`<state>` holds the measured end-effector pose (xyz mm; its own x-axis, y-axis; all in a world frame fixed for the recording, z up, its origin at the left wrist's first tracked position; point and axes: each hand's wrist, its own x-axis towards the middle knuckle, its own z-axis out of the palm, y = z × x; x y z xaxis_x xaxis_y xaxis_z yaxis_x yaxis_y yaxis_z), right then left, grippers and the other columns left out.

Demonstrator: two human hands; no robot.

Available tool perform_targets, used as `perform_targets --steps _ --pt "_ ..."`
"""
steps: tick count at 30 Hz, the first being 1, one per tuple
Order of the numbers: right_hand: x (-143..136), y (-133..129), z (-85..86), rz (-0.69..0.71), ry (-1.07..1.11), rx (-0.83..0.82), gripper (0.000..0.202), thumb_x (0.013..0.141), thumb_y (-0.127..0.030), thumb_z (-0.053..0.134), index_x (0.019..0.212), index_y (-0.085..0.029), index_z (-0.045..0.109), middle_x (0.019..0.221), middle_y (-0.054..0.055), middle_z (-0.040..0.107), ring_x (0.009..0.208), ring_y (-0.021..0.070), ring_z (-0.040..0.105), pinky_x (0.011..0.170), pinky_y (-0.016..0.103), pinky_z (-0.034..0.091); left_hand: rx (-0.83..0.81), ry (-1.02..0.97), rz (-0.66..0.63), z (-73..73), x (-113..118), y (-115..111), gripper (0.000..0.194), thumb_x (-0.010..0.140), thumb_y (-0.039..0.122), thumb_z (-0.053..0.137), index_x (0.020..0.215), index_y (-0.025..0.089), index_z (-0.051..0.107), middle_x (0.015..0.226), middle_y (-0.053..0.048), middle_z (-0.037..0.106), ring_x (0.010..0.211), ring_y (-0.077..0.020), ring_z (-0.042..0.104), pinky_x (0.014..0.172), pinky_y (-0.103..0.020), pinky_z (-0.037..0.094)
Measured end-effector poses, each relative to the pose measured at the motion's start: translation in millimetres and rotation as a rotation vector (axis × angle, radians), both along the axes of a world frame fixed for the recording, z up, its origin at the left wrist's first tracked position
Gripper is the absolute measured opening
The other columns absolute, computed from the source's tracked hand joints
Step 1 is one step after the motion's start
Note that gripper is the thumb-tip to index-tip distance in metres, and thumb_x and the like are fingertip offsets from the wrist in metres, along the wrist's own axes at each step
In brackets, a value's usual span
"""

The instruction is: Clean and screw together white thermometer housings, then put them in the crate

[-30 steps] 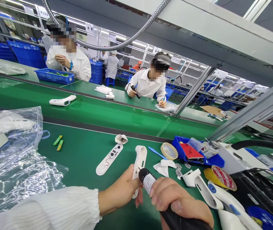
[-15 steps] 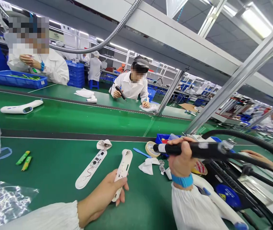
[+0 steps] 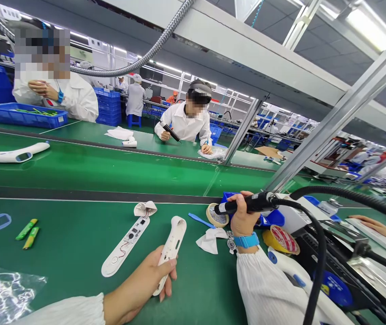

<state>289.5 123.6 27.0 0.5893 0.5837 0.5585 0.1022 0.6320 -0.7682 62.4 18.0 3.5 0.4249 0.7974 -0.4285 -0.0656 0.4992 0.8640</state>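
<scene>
My left hand (image 3: 152, 280) is closed round a white plastic housing half (image 3: 174, 239), its hollow inner side facing up. In my right hand (image 3: 243, 219) is a black electric screwdriver (image 3: 253, 203), held level with its tip towards the left. A blue band circles my right wrist. Left of the housing half, the matching white shell (image 3: 127, 246) lies on the green bench, with a circuit board and wires in it and a white cap at its far end. Crumpled white paper (image 3: 211, 240) and small metal parts (image 3: 230, 241) lie between my hands.
Two green batteries (image 3: 26, 232) and clear plastic bags (image 3: 3, 291) are at the left. A tape roll (image 3: 217, 215) and blue stick (image 3: 201, 220) lie beyond my hands. A white thermometer (image 3: 16, 152) rests on the green conveyor (image 3: 111, 169). Co-workers (image 3: 186, 119) sit opposite; another person's hand (image 3: 379, 225) is right.
My right hand has drawn slightly left with the screwdriver, whose cable now hangs down. The housing half has shifted slightly down and left. The thermometer on the conveyor has moved left.
</scene>
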Motion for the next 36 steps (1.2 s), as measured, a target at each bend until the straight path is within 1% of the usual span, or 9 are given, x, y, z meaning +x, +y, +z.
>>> perform_targets --steps 4,9,12,17,21,26,29,33,36 --pt "1 0 -0.9 -0.001 -0.002 0.000 0.021 0.068 -0.030 0.064 0.082 -0.019 0.053 0.058 -0.003 0.057 0.052 0.0147 0.055 0.061 0.035 0.046 -0.021 0.007 -0.008 3.0 0 0 0.024 0.072 0.036 0.056 0.082 0.017 0.045 0.062 0.005 0.052 0.041 -0.0049 0.043 0.037 -0.017 0.028" --pt "4 -7 8.5 -0.001 -0.003 0.031 0.022 0.069 -0.033 0.062 0.083 -0.019 0.051 0.057 -0.005 0.057 0.052 0.0131 0.055 0.062 0.033 0.046 -0.067 -0.003 0.038 4.7 -2 1 0.034 0.069 0.034 0.061 0.093 0.016 0.046 0.055 0.008 0.046 0.038 -0.0046 0.038 0.036 -0.017 0.026" --pt "4 -9 11.7 -0.003 0.000 0.042 0.023 0.070 -0.035 0.060 0.084 -0.020 0.050 0.056 -0.006 0.057 0.051 0.0127 0.054 0.062 0.033 0.046 -0.059 -0.030 0.055 6.1 -3 1 0.031 0.071 0.033 0.059 0.092 0.016 0.046 0.054 0.008 0.044 0.039 -0.0044 0.036 0.037 -0.017 0.025" --pt "-1 -5 5.5 -0.002 0.010 0.026 0.022 0.068 -0.032 0.062 0.081 -0.019 0.051 0.056 -0.004 0.057 0.050 0.0129 0.055 0.061 0.033 0.046 -0.052 -0.031 0.057 6.2 -3 0 0.026 0.073 0.033 0.057 0.090 0.016 0.046 0.056 0.007 0.044 0.040 -0.0040 0.035 0.038 -0.018 0.025" --pt "-2 -5 5.3 -0.004 0.006 0.014 0.021 0.067 -0.031 0.063 0.080 -0.018 0.052 0.057 -0.004 0.057 0.050 0.0133 0.055 0.060 0.033 0.046 -0.053 -0.044 0.054 4.9 -3 0 0.027 0.072 0.035 0.058 0.089 0.017 0.046 0.056 0.007 0.044 0.040 -0.0041 0.035 0.038 -0.018 0.025" --pt "1 -8 10.2 -0.011 0.000 0.035 0.023 0.069 -0.034 0.060 0.084 -0.019 0.050 0.056 -0.005 0.057 0.051 0.0135 0.055 0.061 0.033 0.046 -0.060 -0.048 0.065 9.1 -2 1 0.031 0.069 0.038 0.060 0.087 0.017 0.047 0.055 0.007 0.045 0.040 -0.0046 0.035 0.038 -0.018 0.025" --pt "-1 -6 6.0 -0.013 0.000 0.026 0.023 0.069 -0.034 0.060 0.083 -0.019 0.051 0.057 -0.005 0.057 0.052 0.0140 0.055 0.062 0.035 0.046 -0.068 -0.027 0.075 10.9 -1 1 0.032 0.067 0.039 0.062 0.085 0.017 0.048 0.054 0.007 0.044 0.040 -0.0049 0.035 0.038 -0.018 0.024" --pt "-4 -3 0.5 0.002 0.002 0.001 0.022 0.067 -0.032 0.063 0.080 -0.018 0.053 0.058 -0.003 0.057 0.050 0.0145 0.055 0.060 0.035 0.046 -0.071 -0.026 0.074 10.0 -1 1 0.033 0.067 0.039 0.062 0.085 0.017 0.047 0.054 0.008 0.044 0.040 -0.0049 0.036 0.038 -0.018 0.025" --pt "-1 -8 5.9 0.008 0.009 0.020 0.023 0.068 -0.033 0.063 0.082 -0.019 0.052 0.058 -0.004 0.056 0.051 0.0140 0.055 0.061 0.035 0.046 -0.068 -0.026 0.071 9.6 -2 1 0.032 0.068 0.038 0.061 0.086 0.017 0.047 0.054 0.008 0.044 0.040 -0.0047 0.035 0.038 -0.018 0.025"
